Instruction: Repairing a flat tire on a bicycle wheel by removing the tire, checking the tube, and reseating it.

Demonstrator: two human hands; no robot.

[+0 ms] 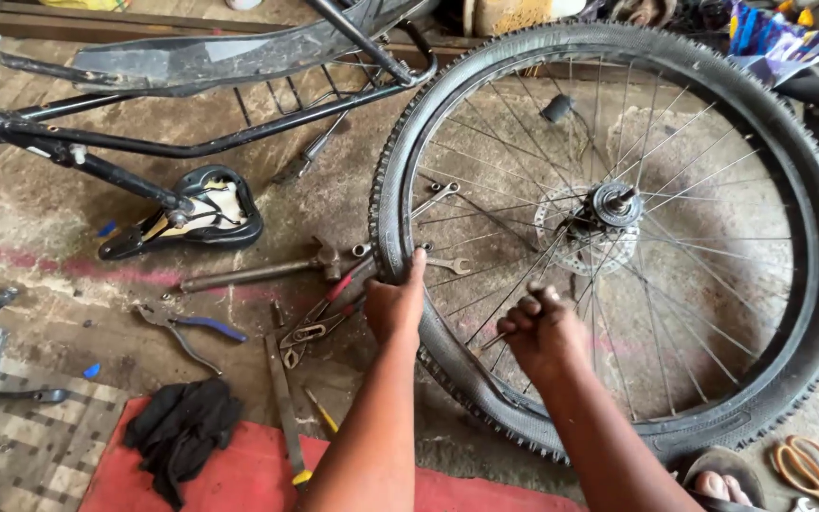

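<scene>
Flat on the stained concrete floor (pixel 40 204): large spoked bicycle wheel with knobbly black rubber tyre (pixel 812 313). Left hand (pixel 394 305) clamped on the tyre's near edge; right hand (pixel 542 332) fisted around a thin metal tool (pixel 491 341) among spokes.

From my feed I see two bare forearms rising from the lower edge, no sleeves, no gloves, no watch, no rings that I can make out; the left hand (pixel 393 305) and the right hand (pixel 540 329) are both uncovered, knuckles plain, fingers bare; at the bottom right a foot (pixel 720 486) shows bare toes; whether it wears a sandal I cannot tell.
</scene>
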